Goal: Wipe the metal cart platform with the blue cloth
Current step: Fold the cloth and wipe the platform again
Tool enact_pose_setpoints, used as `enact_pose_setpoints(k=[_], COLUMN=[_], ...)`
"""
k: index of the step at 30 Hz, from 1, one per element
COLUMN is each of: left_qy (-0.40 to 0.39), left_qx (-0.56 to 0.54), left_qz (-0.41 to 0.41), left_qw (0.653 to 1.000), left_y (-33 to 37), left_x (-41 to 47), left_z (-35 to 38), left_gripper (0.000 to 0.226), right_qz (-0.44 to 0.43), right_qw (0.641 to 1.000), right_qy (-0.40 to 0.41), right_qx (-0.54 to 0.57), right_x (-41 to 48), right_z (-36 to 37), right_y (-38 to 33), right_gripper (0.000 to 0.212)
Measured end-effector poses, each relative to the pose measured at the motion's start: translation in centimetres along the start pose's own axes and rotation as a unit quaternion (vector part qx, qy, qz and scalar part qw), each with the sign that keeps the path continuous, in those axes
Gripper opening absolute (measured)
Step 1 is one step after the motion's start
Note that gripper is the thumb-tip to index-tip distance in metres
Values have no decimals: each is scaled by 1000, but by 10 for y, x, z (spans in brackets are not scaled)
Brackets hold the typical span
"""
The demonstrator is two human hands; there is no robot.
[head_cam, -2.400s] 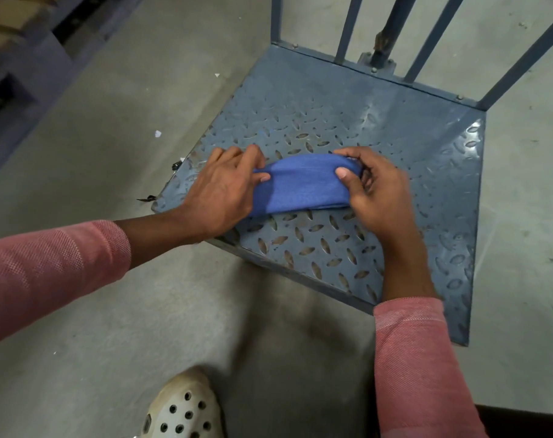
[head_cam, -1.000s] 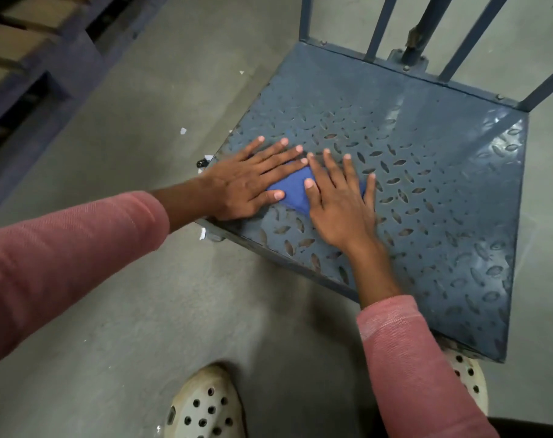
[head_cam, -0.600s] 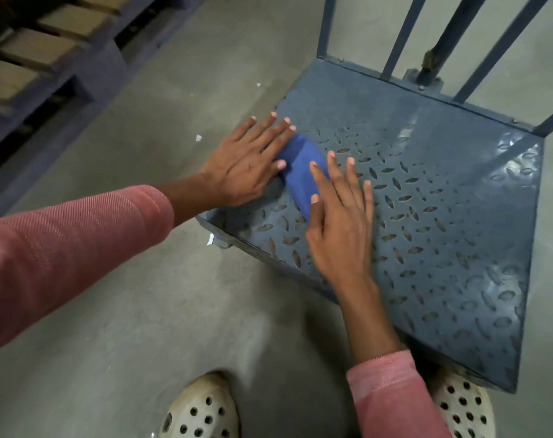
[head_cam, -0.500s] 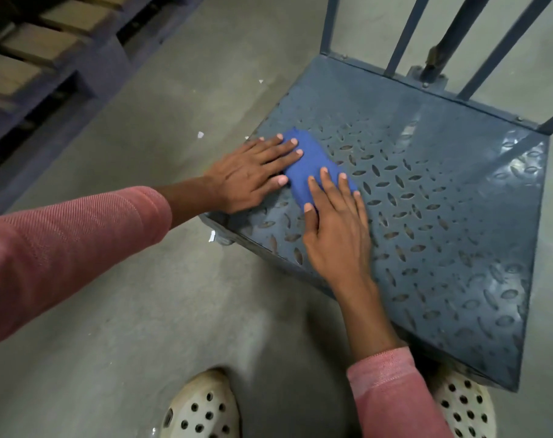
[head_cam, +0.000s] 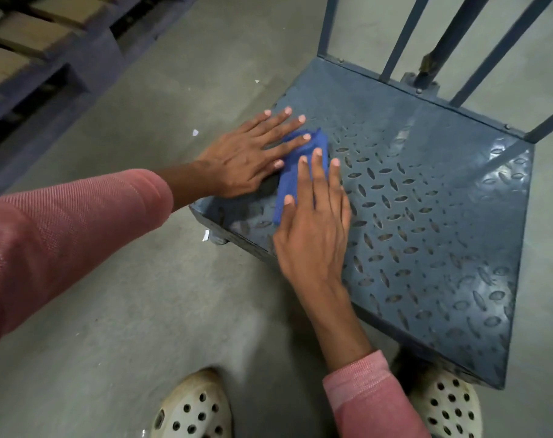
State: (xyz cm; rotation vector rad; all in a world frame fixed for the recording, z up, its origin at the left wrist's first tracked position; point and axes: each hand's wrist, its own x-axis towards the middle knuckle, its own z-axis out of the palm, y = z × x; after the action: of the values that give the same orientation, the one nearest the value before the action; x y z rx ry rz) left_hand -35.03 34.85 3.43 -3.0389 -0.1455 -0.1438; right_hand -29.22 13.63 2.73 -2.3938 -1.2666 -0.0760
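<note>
On the metal cart platform [head_cam: 427,200], near its left edge: blue cloth [head_cam: 286,183], folded, lying flat. Left hand [head_cam: 246,159]: fingers straight and spread, pressing the cloth's far end. Right hand [head_cam: 313,229]: fingers straight, pressing its right side. Cloth largely hidden beneath both hands.

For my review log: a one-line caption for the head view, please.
Left hand and right hand press a blue cloth with straight fingers onto the metal cart platform, near its left edge.
</note>
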Motion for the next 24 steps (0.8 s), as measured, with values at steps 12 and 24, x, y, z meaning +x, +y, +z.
enact_pose_setpoints(k=[12, 24], left_qy=[-41, 47], left_qx=[-64, -82], left_qz=[-74, -142], left_qw=[994, 985], left_y=[14, 118], left_x=[-1, -27], left_z=[-1, 0], left_gripper=[67, 64], right_qz=[5, -110], right_qw=[992, 962], right_qy=[-91, -214], right_qx=[84, 127], right_x=[9, 149], right_z=[1, -63], right_y=[25, 55], right_gripper=[59, 34])
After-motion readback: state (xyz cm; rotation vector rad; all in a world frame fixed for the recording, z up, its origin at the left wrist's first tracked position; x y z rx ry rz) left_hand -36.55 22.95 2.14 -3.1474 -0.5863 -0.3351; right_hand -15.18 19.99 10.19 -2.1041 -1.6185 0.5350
